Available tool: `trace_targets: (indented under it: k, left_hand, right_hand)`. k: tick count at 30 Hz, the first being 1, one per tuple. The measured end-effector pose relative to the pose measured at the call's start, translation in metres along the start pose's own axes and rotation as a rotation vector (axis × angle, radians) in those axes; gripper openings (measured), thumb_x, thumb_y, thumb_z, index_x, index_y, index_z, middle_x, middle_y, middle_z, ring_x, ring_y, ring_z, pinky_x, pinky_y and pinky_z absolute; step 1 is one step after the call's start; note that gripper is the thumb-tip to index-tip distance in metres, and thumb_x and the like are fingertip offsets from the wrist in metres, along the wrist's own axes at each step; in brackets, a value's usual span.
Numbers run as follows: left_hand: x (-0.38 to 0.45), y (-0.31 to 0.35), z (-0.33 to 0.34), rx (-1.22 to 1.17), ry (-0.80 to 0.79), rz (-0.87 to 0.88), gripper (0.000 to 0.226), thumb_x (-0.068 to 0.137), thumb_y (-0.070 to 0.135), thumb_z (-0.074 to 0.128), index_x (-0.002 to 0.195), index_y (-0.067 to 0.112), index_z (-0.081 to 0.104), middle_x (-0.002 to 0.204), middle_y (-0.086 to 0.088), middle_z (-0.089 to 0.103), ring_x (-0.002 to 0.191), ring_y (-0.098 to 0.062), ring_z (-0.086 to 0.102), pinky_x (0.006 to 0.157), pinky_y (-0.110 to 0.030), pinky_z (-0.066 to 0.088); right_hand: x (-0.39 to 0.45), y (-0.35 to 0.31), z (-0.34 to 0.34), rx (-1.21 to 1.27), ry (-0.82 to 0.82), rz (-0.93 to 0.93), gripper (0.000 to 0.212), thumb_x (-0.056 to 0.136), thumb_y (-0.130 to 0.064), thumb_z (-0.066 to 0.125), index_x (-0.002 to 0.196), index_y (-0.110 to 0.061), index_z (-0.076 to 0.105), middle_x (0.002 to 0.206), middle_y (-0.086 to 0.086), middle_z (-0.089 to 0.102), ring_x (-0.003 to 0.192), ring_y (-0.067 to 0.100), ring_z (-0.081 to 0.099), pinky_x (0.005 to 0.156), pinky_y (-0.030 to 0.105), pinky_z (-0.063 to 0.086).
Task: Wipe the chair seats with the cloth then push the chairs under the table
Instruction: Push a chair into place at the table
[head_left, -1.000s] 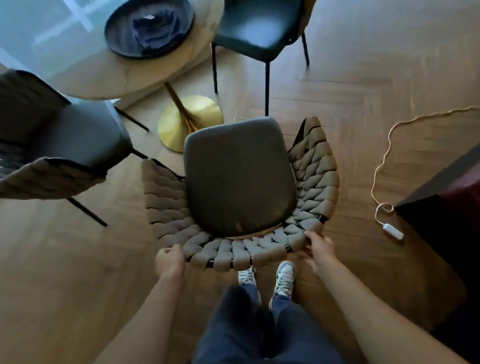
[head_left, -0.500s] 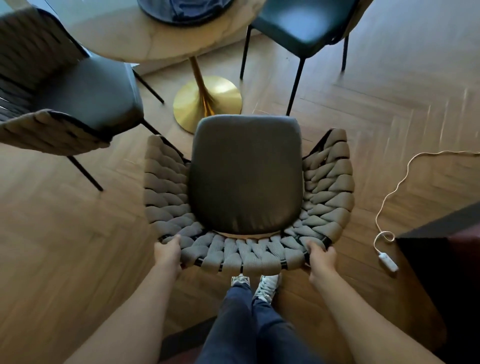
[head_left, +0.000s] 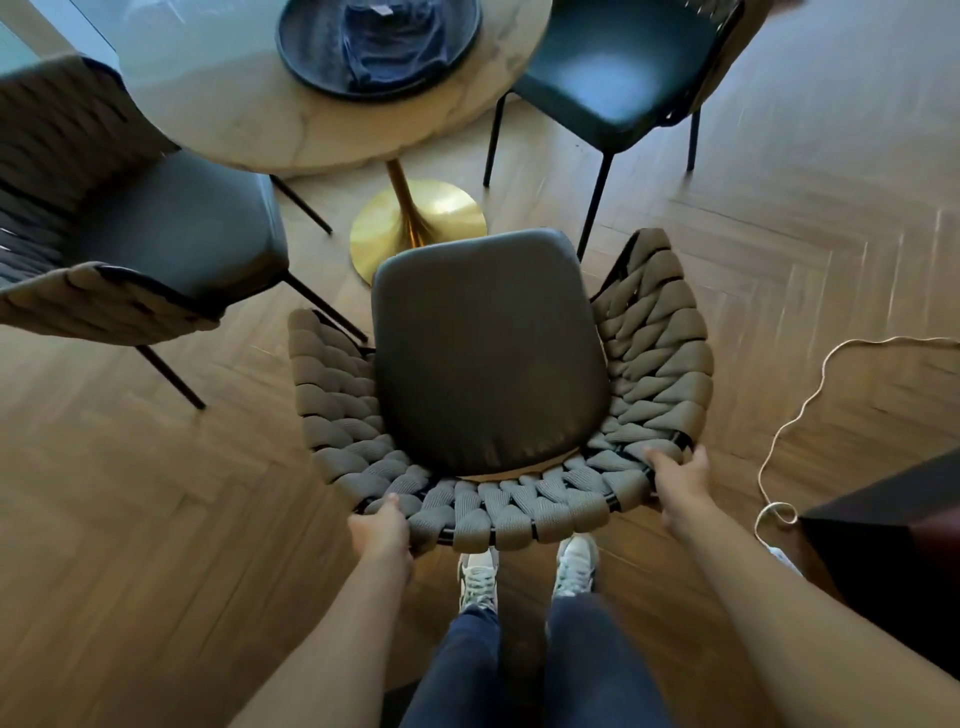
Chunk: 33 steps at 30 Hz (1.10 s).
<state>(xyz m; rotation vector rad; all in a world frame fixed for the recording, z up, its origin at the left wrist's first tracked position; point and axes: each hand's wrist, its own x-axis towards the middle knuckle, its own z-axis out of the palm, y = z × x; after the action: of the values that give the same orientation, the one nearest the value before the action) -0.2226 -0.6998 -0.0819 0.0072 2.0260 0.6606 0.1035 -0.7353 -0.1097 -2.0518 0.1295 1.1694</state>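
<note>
Wood herringbone floor (head_left: 130, 519) fills most of the frame. Round pale table (head_left: 249, 104) sits at top centre-left on a gold pedestal base (head_left: 415, 223). Woven-back chair (head_left: 488, 358) with dark seat cushion takes the centre of the frame, its seat front pointing toward the table base and just short of it, not tucked under the tabletop. Second woven chair (head_left: 130, 234) at upper left, seat partly under the table edge. Third chair (head_left: 618, 78) with dark glossy seat at upper right, beside the table rim. Dark furniture corner (head_left: 893, 545) at the right edge, lower half. Person's legs in dark jeans (head_left: 519, 665) at bottom centre, standing right behind the central chair's backrest, light sneakers (head_left: 524, 574) just below its rim. Dark round tray (head_left: 306, 57) on the tabletop at top centre, holding the crumpled blue cloth (head_left: 389, 41); cloth is in no hand. Pale cord (head_left: 800, 410) snakes across the floor at right. Left hand (head_left: 382, 530) at lower centre-left, fingers curled around the backrest's top rim, gripping it. Right hand (head_left: 680, 480) at centre-right, closed on the rim at the backrest's right corner, thumb on top of the weave. Both arms extended forward from the bottom of the frame.
</note>
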Motion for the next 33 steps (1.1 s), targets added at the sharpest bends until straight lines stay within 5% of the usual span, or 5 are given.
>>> trace_targets:
  k: [17, 23, 26, 29, 33]
  left_hand:
    - [-0.001, 0.053, 0.06, -0.154, 0.048, -0.072, 0.049, 0.092, 0.023, 0.062, 0.136, 0.015, 0.042, 0.126, -0.02, 0.056, 0.101, -0.039, 0.063, 0.077, -0.064, 0.054]
    - [-0.011, 0.059, 0.065, 0.086, 0.153, 0.004, 0.061, 0.082, 0.034, 0.065, 0.134, 0.007, 0.048, 0.126, -0.016, 0.058, 0.107, -0.034, 0.059, 0.091, -0.046, 0.051]
    - [-0.016, 0.057, 0.073, 0.225, 0.258, 0.072, 0.075, 0.072, 0.045, 0.06, 0.135, 0.009, 0.044, 0.132, -0.017, 0.05, 0.111, -0.037, 0.055, 0.092, -0.052, 0.049]
    - [-0.046, 0.057, 0.082, 0.428, 0.296, 0.346, 0.061, 0.087, 0.035, 0.059, 0.14, 0.012, 0.04, 0.141, -0.018, 0.041, 0.124, -0.038, 0.045, 0.101, -0.054, 0.042]
    - [-0.076, 0.069, 0.109, 0.474, 0.153, 0.62, 0.041, 0.089, 0.033, 0.055, 0.128, 0.02, 0.048, 0.12, -0.01, 0.055, 0.104, -0.026, 0.056, 0.09, -0.05, 0.051]
  right_hand:
    - [0.048, -0.114, 0.044, -0.035, -0.271, -0.11, 0.07, 0.087, -0.017, 0.065, 0.145, -0.037, 0.031, 0.135, 0.007, 0.053, 0.113, 0.032, 0.059, 0.091, 0.058, 0.051]
    - [0.037, -0.121, 0.037, -0.035, -0.209, -0.072, 0.065, 0.091, -0.019, 0.057, 0.148, -0.028, 0.027, 0.136, 0.011, 0.052, 0.114, 0.031, 0.058, 0.094, 0.048, 0.05]
    - [0.027, -0.124, 0.027, -0.076, -0.147, -0.112, 0.059, 0.091, -0.024, 0.057, 0.145, -0.024, 0.032, 0.137, 0.013, 0.049, 0.117, 0.029, 0.054, 0.097, 0.048, 0.047]
    - [0.022, -0.125, 0.016, -0.134, -0.153, -0.128, 0.05, 0.093, -0.03, 0.055, 0.14, -0.022, 0.039, 0.136, 0.011, 0.05, 0.119, 0.029, 0.051, 0.099, 0.05, 0.046]
    - [0.025, -0.129, 0.0, -0.13, -0.191, -0.103, 0.036, 0.096, -0.031, 0.049, 0.129, -0.015, 0.048, 0.12, 0.013, 0.057, 0.103, 0.028, 0.057, 0.079, 0.039, 0.049]
